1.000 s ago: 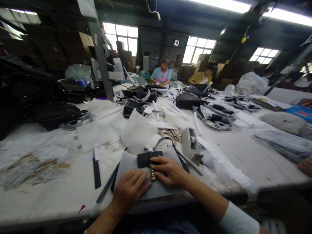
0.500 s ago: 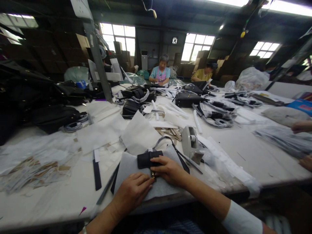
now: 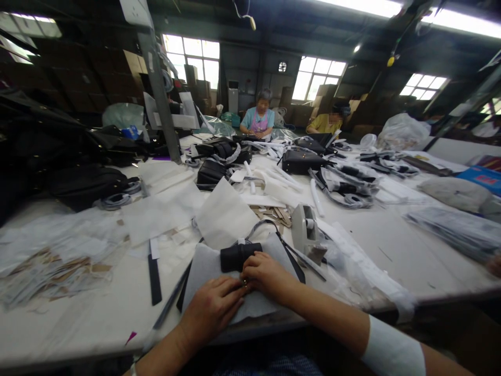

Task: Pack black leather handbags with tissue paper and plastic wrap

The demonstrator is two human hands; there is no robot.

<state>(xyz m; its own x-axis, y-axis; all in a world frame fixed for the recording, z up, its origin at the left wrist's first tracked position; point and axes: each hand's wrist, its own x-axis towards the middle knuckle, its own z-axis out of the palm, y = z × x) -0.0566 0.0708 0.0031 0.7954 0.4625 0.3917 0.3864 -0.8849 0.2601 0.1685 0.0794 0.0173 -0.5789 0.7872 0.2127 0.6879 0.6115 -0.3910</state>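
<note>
In front of me a black bag [image 3: 298, 271] lies under a pale grey sheet of wrapping [image 3: 201, 274]. On the sheet rests a black flap or tab [image 3: 231, 259]. My left hand [image 3: 215, 303] comes from the lower left, fingers bent together against a small gold-coloured metal fitting [image 3: 245, 282]. From the other side my right hand [image 3: 268, 275] pinches at the same fitting, its knuckles close to the flap's lower edge. The fingertips mostly cover the fitting, so its exact shape is hidden. A thin strap [image 3: 260, 224] loops behind the flap.
A tape dispenser [image 3: 305, 232] stands right of the bag. Left lie a black strip [image 3: 154, 279] and paper scraps [image 3: 58, 271]. White sheets [image 3: 223, 214] and black bags [image 3: 301, 161] spread beyond. Two people [image 3: 257, 120] work across the table; another person's hand [image 3: 495, 265] shows at right.
My right hand's fingers have drawn in from the flap and closed round the metal fitting. My left hand is nearly still. One of the other person's hands at the right edge has left view.
</note>
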